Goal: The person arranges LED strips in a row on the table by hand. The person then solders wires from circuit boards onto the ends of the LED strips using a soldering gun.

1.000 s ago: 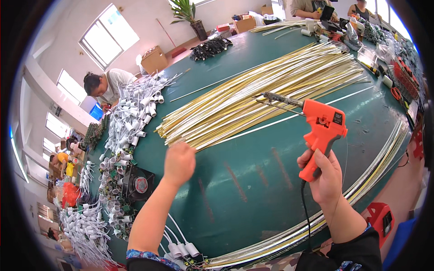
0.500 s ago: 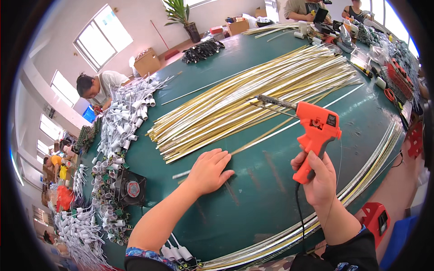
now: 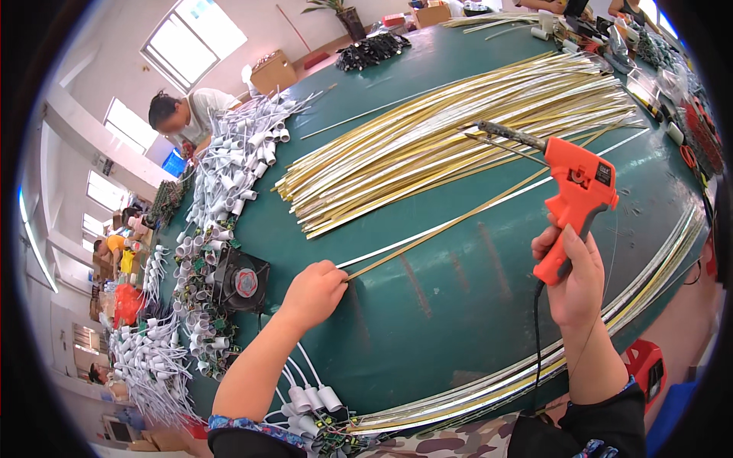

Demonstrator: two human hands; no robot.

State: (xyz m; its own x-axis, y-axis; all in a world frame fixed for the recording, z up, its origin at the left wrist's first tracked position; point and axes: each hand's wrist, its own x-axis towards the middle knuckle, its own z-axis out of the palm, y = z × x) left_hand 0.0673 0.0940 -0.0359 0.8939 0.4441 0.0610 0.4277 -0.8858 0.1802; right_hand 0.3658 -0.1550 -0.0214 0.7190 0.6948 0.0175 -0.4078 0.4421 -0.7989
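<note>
Green table [image 3: 427, 347], yellow strip [image 3: 389, 257] in left hand [image 3: 314, 295]

No legible text — only blurred marks on the black label [image 3: 604, 175] of the orange soldering gun [image 3: 576, 201]

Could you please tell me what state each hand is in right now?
Left hand: closed, fingertips gripping the end of a gold strip.
Right hand: closed around the orange soldering gun.
</note>
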